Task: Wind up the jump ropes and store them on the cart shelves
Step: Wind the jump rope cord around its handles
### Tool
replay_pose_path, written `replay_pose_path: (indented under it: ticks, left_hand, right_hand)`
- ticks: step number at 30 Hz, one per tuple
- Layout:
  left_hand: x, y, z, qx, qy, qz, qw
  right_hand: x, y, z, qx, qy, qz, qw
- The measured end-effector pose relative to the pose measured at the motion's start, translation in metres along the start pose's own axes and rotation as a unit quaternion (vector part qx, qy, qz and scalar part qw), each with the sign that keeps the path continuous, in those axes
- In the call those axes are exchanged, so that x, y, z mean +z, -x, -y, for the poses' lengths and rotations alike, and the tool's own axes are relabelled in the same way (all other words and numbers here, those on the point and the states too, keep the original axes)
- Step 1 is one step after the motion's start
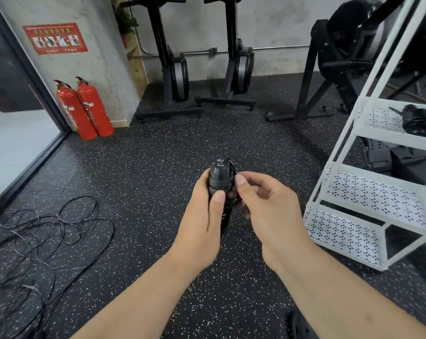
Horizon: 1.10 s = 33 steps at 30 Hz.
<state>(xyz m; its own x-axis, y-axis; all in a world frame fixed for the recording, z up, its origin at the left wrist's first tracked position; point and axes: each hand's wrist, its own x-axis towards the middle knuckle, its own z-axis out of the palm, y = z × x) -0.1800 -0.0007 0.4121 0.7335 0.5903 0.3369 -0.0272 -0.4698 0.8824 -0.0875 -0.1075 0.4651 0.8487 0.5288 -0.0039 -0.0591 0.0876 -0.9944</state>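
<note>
A black jump rope point(220, 178) stands upright in the middle of the view, its cord wound around the handles. My left hand point(202, 221) grips the handles from the left, thumb across the front. My right hand point(268, 204) pinches the cord at the bundle's right side with thumb and forefinger. The white cart point(378, 189) with perforated shelves stands at the right. A wound black jump rope point(419, 122) lies on its upper shelf. Several loose black ropes point(36, 241) lie tangled on the floor at the left.
Two red fire extinguishers point(84, 108) stand by the wall at the left, next to a glass door. Black exercise machines point(236, 62) line the back wall. The floor is black speckled rubber. A dark object shows at the bottom edge between my forearms.
</note>
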Motion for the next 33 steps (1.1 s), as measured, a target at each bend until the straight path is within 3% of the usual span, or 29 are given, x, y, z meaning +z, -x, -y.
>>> replay_pose_path:
  ticks: [7,14,18,23,27,31,33]
  left_hand:
    - [0.001,-0.001,-0.004,0.017,0.001,-0.006,1.000]
    - [0.001,0.004,-0.008,0.024,0.005,0.021,0.999]
    - [0.002,0.005,-0.016,0.018,0.037,0.022,0.999]
    - [0.003,0.004,-0.027,-0.033,0.113,-0.003,0.993]
    - [0.007,0.003,-0.036,-0.091,0.173,-0.055,0.979]
    - [-0.003,-0.011,-0.030,-0.195,0.273,-0.121,0.934]
    - [-0.010,-0.020,-0.023,-0.183,0.194,-0.145,0.953]
  right_hand:
    - [0.001,0.001,-0.002,-0.003,-0.041,0.007,0.999]
    - [-0.002,-0.006,0.002,0.069,-0.060,0.048,0.995]
    - [-0.006,-0.009,0.006,0.037,0.000,0.056,0.998]
    - [-0.009,-0.014,0.010,0.002,0.050,0.064,0.997]
    - [-0.006,-0.014,0.004,0.053,-0.030,0.029,0.998]
    - [-0.003,0.000,0.010,0.099,-0.046,0.178,0.978]
    - [0.003,0.008,0.012,0.062,0.045,0.216,0.973]
